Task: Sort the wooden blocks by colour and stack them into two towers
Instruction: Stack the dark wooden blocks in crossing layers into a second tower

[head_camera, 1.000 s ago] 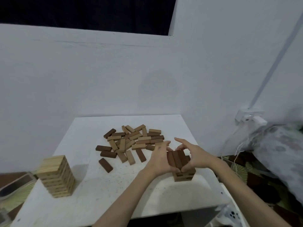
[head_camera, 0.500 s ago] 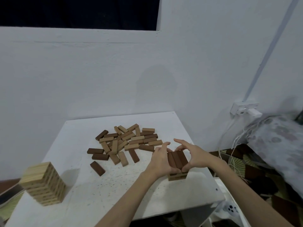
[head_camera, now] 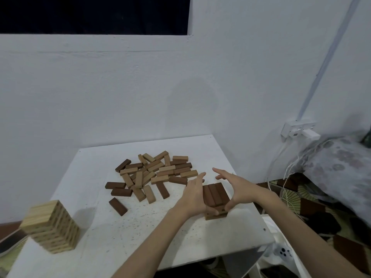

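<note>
A short tower of dark brown blocks stands near the table's right front, with three blocks side by side as its top layer. My left hand presses flat against the tower's left side, thumb at the front edge. Against the right side lies my right hand, its fingers extended past the far end. A taller tower of light blocks stands at the front left corner. A loose pile of mixed dark and light blocks lies in the middle of the table, behind the hands.
The white table is backed by a white wall, and its right edge runs just beyond the dark tower. To the right are a wall socket with hanging cables and a patterned cushion. A game controller lies below the table's front right corner.
Both hands stay against the dark tower's sides, and their fingertips have drawn slightly apart. The view has shifted, so the table sits further right and lower in the frame.
</note>
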Demonstrator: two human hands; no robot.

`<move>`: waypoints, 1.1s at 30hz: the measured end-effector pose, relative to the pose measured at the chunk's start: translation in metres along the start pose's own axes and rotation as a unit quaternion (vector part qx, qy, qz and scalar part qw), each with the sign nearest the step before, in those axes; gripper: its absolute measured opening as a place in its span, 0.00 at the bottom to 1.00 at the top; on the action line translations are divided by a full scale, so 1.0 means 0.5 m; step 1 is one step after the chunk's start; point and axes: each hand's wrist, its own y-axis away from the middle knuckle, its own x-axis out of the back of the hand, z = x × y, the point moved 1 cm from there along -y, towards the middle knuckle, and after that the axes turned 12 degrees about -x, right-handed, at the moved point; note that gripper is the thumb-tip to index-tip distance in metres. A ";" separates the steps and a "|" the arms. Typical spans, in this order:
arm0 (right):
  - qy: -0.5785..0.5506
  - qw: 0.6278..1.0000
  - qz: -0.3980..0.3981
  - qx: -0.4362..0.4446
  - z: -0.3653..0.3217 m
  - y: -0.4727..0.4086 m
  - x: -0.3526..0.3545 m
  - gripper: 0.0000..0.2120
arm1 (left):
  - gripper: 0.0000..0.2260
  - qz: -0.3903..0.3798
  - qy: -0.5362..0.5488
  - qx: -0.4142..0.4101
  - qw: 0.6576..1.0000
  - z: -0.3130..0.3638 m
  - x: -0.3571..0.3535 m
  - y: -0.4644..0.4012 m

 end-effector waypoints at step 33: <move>0.099 0.995 0.023 0.002 -0.024 -0.025 -0.026 0.55 | 0.50 -0.020 -0.040 0.010 0.999 0.014 0.006 0.012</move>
